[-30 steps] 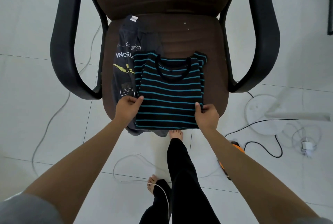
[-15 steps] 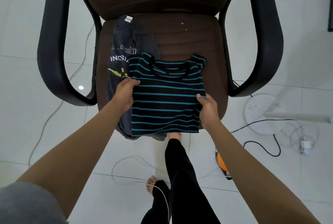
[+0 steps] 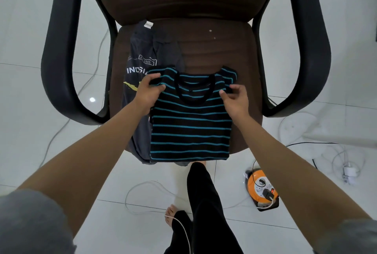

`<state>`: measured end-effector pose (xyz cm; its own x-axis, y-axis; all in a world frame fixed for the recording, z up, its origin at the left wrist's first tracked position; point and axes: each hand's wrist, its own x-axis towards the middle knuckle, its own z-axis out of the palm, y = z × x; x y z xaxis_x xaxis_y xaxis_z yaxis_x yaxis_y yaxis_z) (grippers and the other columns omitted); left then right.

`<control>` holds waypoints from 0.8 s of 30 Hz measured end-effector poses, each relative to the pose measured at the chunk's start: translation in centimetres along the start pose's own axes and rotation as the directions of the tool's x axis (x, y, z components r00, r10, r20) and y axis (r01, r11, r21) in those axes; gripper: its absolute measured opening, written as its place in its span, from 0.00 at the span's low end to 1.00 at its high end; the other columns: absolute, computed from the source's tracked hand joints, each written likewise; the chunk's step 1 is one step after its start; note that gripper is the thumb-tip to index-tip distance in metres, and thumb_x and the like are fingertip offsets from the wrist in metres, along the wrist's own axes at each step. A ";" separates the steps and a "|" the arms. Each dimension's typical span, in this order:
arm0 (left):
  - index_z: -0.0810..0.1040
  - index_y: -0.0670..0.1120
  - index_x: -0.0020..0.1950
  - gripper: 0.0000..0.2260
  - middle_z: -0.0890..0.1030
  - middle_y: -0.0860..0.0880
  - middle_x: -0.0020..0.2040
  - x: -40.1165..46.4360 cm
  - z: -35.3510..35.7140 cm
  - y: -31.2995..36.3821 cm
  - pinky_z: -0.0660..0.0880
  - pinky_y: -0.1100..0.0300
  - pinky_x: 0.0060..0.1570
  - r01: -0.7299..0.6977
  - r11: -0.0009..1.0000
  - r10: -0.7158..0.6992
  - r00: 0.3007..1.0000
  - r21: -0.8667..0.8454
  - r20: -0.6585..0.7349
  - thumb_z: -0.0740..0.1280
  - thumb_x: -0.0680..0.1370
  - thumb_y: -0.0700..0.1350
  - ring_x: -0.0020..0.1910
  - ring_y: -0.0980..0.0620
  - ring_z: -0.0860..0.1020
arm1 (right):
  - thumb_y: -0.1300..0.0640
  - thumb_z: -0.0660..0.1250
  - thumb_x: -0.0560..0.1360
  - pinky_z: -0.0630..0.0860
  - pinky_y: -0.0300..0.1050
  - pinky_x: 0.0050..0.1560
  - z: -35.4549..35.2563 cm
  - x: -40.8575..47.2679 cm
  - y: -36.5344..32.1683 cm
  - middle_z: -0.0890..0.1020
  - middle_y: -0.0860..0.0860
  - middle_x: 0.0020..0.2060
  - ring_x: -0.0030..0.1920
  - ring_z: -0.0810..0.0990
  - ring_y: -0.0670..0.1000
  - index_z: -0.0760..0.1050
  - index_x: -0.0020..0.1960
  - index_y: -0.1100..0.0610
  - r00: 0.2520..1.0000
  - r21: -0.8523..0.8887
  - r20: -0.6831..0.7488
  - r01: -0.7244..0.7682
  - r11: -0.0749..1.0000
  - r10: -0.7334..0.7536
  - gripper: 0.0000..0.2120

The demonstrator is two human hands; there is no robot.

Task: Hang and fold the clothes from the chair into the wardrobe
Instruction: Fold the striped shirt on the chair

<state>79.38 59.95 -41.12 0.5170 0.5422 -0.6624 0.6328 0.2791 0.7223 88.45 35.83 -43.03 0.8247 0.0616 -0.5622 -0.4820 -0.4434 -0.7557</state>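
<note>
Two hands work the striped shirt (image 3: 190, 123), lying part-folded on the near chair seat (image 3: 240, 74). Left hand (image 3: 148, 92) pinches the left shoulder; right hand (image 3: 234, 98) pinches the right. Folding step underway; next, fold shoulders nearward evenly.

Person: wearing short grey sleeves (image 3: 30, 219) ending above the elbows, forearms showing bare; wearing black trousers (image 3: 206, 202); going barefoot, one foot (image 3: 172, 214) showing at 6 o'clock.
</note>
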 end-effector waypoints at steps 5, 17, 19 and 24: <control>0.79 0.49 0.59 0.17 0.81 0.49 0.46 2.3 0.8 1.9 0.76 0.67 0.35 -0.039 0.992 0.028 0.995 0.121 0.094 0.66 0.75 0.33 0.38 0.57 0.80 | 0.64 0.69 0.74 0.74 0.38 0.57 0.8 3.2 -1.2 0.78 0.46 0.53 0.56 0.77 0.47 0.78 0.53 0.51 0.992 -0.049 0.077 0.100 0.994 -0.096 0.11; 0.74 0.43 0.66 0.21 0.74 0.45 0.65 3.2 -1.9 -0.5 0.72 0.57 0.63 -0.112 0.981 0.121 0.992 0.158 -0.048 0.68 0.74 0.32 0.61 0.49 0.76 | 0.62 0.69 0.75 0.69 0.39 0.66 1.1 3.7 -1.1 0.77 0.51 0.62 0.64 0.73 0.47 0.75 0.64 0.56 0.996 -0.010 0.048 0.081 0.997 -0.081 0.18; 0.69 0.44 0.70 0.25 0.70 0.47 0.67 2.9 -1.6 -0.8 0.70 0.59 0.65 -0.174 0.945 0.179 0.984 0.278 0.006 0.69 0.74 0.33 0.63 0.51 0.73 | 0.61 0.70 0.74 0.69 0.36 0.65 1.1 3.4 -1.0 0.76 0.49 0.63 0.64 0.73 0.46 0.73 0.66 0.55 0.992 -0.046 0.061 0.112 0.993 -0.109 0.21; 0.63 0.46 0.72 0.33 0.67 0.44 0.69 3.3 -2.3 -1.8 0.72 0.49 0.64 -0.248 0.905 0.211 0.967 0.345 0.140 0.69 0.71 0.29 0.65 0.43 0.72 | 0.62 0.69 0.75 0.68 0.33 0.64 0.7 2.3 -0.4 0.76 0.45 0.60 0.61 0.71 0.42 0.75 0.65 0.54 0.952 -0.156 0.158 0.288 0.945 -0.264 0.19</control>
<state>78.60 63.04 -44.16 0.7146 0.4723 -0.5161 0.6437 -0.1549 0.7495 90.35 36.77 -44.29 0.8654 0.3164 -0.3886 -0.1722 -0.5404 -0.8236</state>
